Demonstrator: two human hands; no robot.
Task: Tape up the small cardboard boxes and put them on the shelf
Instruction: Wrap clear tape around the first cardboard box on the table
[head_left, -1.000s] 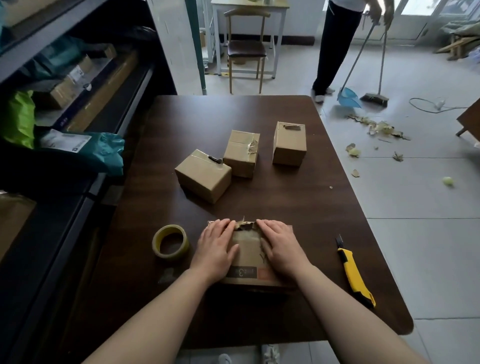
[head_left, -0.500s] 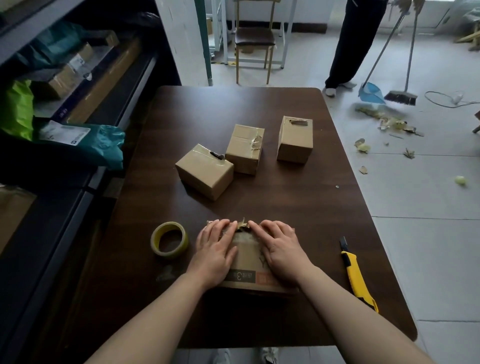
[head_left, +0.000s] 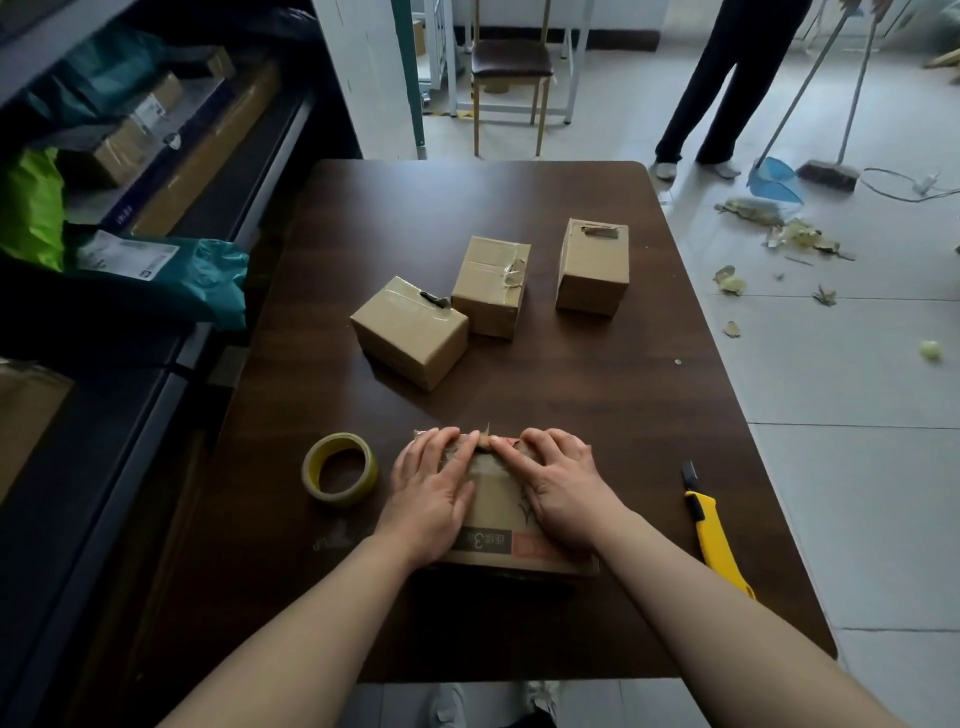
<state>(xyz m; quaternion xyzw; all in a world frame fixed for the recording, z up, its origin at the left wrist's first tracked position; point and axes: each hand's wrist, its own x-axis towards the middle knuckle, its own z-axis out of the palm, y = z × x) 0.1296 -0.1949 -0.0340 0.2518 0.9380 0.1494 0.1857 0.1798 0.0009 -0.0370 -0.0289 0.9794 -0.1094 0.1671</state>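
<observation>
My left hand (head_left: 431, 488) and right hand (head_left: 561, 488) are now lying flat and pressing the box (head_left: 498, 514) flaps closer together, ready for tape (head_left: 340, 468).

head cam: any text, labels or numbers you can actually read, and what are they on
"3": large numeral on the dark printed strip of the near box under both hands; the characters beside it are too blurred to read.
White shipping label on the teal bag: print too small.
White label on a shelf parcel: unreadable.
Blue strip on the shelf: blurred.
</observation>
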